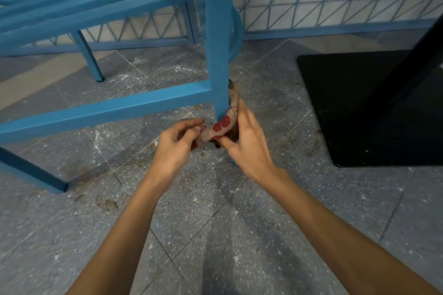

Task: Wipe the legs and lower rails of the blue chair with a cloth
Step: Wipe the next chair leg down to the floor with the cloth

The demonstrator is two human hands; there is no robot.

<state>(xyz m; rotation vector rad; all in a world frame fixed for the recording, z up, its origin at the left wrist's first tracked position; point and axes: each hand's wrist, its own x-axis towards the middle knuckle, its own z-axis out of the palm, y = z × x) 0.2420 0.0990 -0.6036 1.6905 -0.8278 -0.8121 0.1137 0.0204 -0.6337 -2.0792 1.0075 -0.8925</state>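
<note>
Speckled grey tile floor [215,223], blue chair [96,2] at left, cloth [221,127] wrapped round the foot of its front leg [219,55], left hand [177,145] and right hand [247,143] each gripping a cloth end, black table base [359,108] at right

Only 1 view: a wide-angle head camera looks forward and steeply down, close over the floor [239,235], with the blue chair [219,31] near, upper left of frame.

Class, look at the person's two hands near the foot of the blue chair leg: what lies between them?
In the head view, a rolled cloth with red patches spans between left hand and right hand, looping around the chair leg.
</note>
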